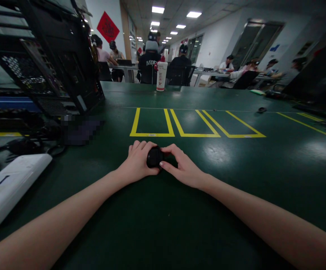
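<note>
A small, rounded black object (154, 157) is between my two hands, low over the green tabletop (163, 221); its exact kind does not show. My left hand (137, 159) wraps around its left side, fingers over the far side and thumb at the near edge. From the right, my right hand (184, 165) pinches its edge between thumb and index finger. Just beyond my hands, yellow tape outlines (151, 135) mark the table.
An open black computer case (59, 56) stands at the left, with cables (19, 144) in front of it. A white device (14, 183) lies at the near left. Further back are a white paper cup (161, 77) and several seated people. Dark equipment (317, 78) is at the right.
</note>
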A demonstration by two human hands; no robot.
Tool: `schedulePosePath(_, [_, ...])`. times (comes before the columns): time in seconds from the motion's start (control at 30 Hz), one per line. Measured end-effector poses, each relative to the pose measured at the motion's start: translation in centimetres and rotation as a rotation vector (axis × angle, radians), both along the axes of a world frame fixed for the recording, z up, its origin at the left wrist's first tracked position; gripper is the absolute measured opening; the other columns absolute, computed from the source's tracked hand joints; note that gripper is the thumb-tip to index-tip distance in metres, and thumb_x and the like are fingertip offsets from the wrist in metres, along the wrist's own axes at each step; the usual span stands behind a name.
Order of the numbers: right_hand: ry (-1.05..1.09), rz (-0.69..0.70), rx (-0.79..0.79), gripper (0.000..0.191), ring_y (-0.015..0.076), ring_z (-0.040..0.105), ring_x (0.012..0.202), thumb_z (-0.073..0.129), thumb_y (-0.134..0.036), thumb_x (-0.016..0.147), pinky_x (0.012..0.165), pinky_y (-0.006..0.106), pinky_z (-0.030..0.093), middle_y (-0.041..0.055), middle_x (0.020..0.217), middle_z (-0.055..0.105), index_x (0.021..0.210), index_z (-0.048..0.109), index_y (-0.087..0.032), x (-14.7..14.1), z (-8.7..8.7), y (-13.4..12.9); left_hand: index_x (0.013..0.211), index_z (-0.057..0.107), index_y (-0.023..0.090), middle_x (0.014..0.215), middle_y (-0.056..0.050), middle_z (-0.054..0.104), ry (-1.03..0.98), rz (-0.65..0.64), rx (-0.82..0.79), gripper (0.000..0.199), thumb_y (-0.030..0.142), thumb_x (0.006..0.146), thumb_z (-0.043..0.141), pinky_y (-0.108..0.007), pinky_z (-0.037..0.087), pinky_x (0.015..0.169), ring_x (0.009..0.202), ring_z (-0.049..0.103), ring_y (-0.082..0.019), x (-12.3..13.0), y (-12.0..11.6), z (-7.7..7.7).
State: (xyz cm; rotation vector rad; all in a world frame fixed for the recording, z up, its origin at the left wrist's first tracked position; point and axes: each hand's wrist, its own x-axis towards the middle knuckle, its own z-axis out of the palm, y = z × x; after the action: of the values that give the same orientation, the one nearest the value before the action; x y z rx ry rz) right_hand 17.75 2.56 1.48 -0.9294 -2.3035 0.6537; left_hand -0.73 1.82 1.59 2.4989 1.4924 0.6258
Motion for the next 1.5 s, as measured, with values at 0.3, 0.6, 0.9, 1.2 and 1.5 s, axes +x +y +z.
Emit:
schedulePosePath(0.3, [0.159, -0.030, -0.211, 0.020, 0.0170, 0.051, 0.087, 0.040, -0.033, 0.086, 0.076, 0.035, 0.044, 0.0055, 0.096, 0.052, 0.101, 0.041, -0.020, -0.71, -0.13, 0.42, 0.111, 0.042, 0.019, 0.101, -0.007, 0.049, -0.008, -0.010, -0.008, 0.054, 0.042, 0.066, 0.060, -0.039, 0.035, 0.076, 0.090, 0.041, -0.025, -0.16, -0.08, 0.04])
schedulePosePath(0.6, [0.085, 0.007, -0.122, 0.022, 0.0182, 0.050, 0.089, 0.051, -0.028, 0.080, 0.080, 0.037, 0.041, 0.0034, 0.098, 0.052, 0.099, 0.045, -0.022, -0.18, 0.43, 0.11, 0.110, 0.043, 0.021, 0.100, -0.006, 0.050, -0.031, -0.008, -0.019, 0.052, 0.041, 0.066, 0.061, -0.040, 0.035, 0.075, 0.089, 0.042, -0.025, -0.08, -0.11, 0.18])
schedulePosePath(0.9, [0.248, -0.029, -0.262, 0.019, 0.0162, 0.054, 0.087, 0.047, -0.032, 0.083, 0.076, 0.034, 0.046, 0.0038, 0.093, 0.054, 0.098, 0.044, -0.021, -0.84, -0.20, 0.59, 0.110, 0.043, 0.020, 0.099, -0.007, 0.050, -0.016, 0.003, 0.001, 0.054, 0.041, 0.065, 0.061, -0.040, 0.035, 0.074, 0.089, 0.042, -0.025, -0.08, -0.19, 0.17])
schedulePosePath(1.2, [0.208, 0.102, -0.241, 0.027, 0.0170, 0.053, 0.098, 0.054, -0.022, 0.079, 0.088, 0.040, 0.042, 0.0026, 0.103, 0.052, 0.103, 0.044, -0.023, 0.01, 0.14, 0.16, 0.109, 0.043, 0.020, 0.099, -0.006, 0.050, -0.013, -0.004, -0.006, 0.051, 0.041, 0.065, 0.060, -0.039, 0.035, 0.073, 0.088, 0.042, -0.025, -0.04, -0.17, 0.21])
schedulePosePath(1.5, [0.238, 0.005, -0.281, 0.022, 0.0168, 0.055, 0.090, 0.047, -0.030, 0.083, 0.080, 0.039, 0.047, 0.0043, 0.097, 0.055, 0.103, 0.042, -0.021, -0.64, -0.28, 0.60, 0.109, 0.043, 0.020, 0.099, -0.006, 0.050, -0.018, -0.010, -0.023, 0.051, 0.042, 0.066, 0.060, -0.039, 0.035, 0.074, 0.089, 0.043, -0.025, -0.04, -0.15, 0.33])
